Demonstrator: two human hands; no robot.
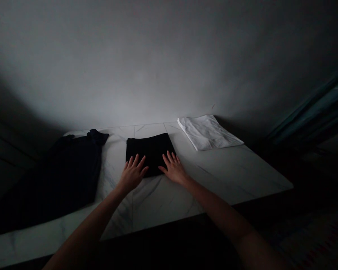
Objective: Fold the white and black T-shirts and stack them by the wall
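A black garment (pixel 149 146), folded into a flat rectangle, lies in the middle of the marble-patterned table. My left hand (pixel 133 173) rests open on its near left part, fingers spread. On its near right part lies my right hand (pixel 173 168), also open with the fingers apart. Neither hand grips the cloth. To the left, a dark navy garment (pixel 62 176) is spread out flat. A folded white garment (pixel 210 132) sits at the back right, apart from both hands. The light is dim, so the kind of each garment is hard to make out.
The table (pixel 163 202) stands against a pale wall (pixel 146 63). Its front edge runs below my forearms, and its rounded corner is at the right. Dark teal shapes (pixel 310 108) stand at the far right, and a patterned surface shows faintly at the lower right.
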